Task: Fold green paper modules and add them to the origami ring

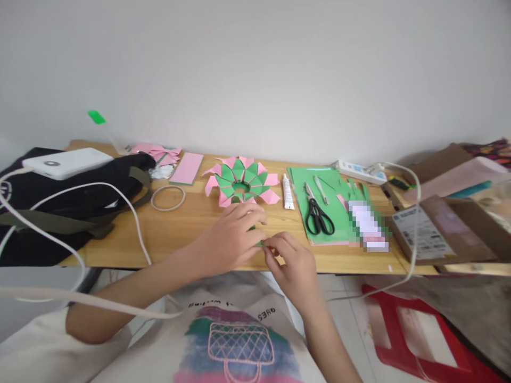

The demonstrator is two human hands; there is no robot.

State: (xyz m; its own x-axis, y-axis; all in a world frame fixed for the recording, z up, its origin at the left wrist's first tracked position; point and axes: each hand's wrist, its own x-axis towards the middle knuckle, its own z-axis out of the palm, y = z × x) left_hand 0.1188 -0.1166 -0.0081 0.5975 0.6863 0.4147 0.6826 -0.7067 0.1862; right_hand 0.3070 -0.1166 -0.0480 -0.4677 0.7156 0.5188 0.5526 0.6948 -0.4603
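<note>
My left hand (233,239) and my right hand (291,263) meet near the table's front edge, both with bent fingers closed on a small green paper piece (259,243), mostly hidden by the fingers. Just beyond my left hand lies a ring of folded green and pink paper (249,178) with points around its rim. To its right are a white glue tube (288,192), then black-handled scissors (317,215) and a white pen-like tool (321,190) on green paper sheets (299,183).
At the left, a black bag (80,202) bears a white power bank (67,162) with cables. Pink paper (187,168) and a round band (168,198) lie nearby. Rightward are a phone (368,226), power strip (359,171) and cardboard box (443,229); a red stool (435,340) stands below.
</note>
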